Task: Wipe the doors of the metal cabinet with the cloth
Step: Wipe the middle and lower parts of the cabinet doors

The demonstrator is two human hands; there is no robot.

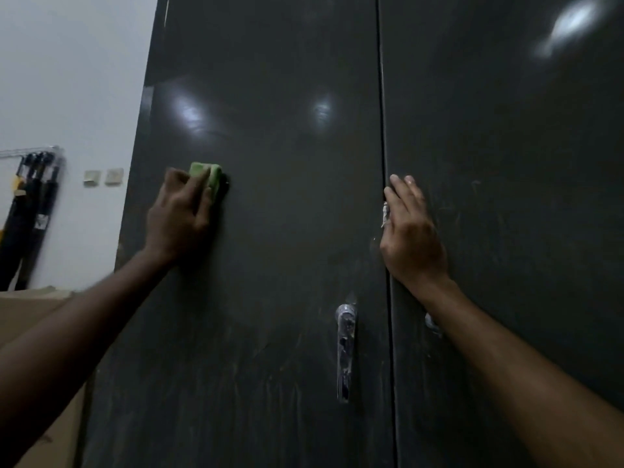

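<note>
Left hand (179,216) pressing a folded cloth (206,177) against the left door (270,197), right hand (410,234) flat on the right door (523,197) just right of the seam, a handle (345,349) below and between the hands, a wall (67,79) left of the left hand

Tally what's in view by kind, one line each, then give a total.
Cabinet doors: 2, left door and right door
Door handles: 1 clearly visible, handle
Cloths: 1, green cloth
Hands: 2, left hand and right hand
Wall switches: 2
Total: 8
</note>
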